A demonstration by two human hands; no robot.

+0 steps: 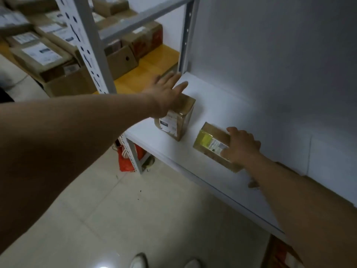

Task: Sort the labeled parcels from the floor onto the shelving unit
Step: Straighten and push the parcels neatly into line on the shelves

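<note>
Two taped brown parcels rest on a white shelf (208, 105). The left parcel (178, 120) has a white label with a dark block facing me. My left hand (167, 88) is flat above its far end, fingers spread, holding nothing. The right parcel (209, 142) carries yellow-green tape and a white label. My right hand (242, 146) is curled over its near right end, fingers along the top edge and thumb on the label side.
A grey metal shelving unit (87, 45) stands at the left, its yellow board (150, 68) holding several labeled cardboard boxes (44, 53). A red bag (125, 161) sits under the shelf. Another box (280, 254) shows at the bottom right on the tiled floor.
</note>
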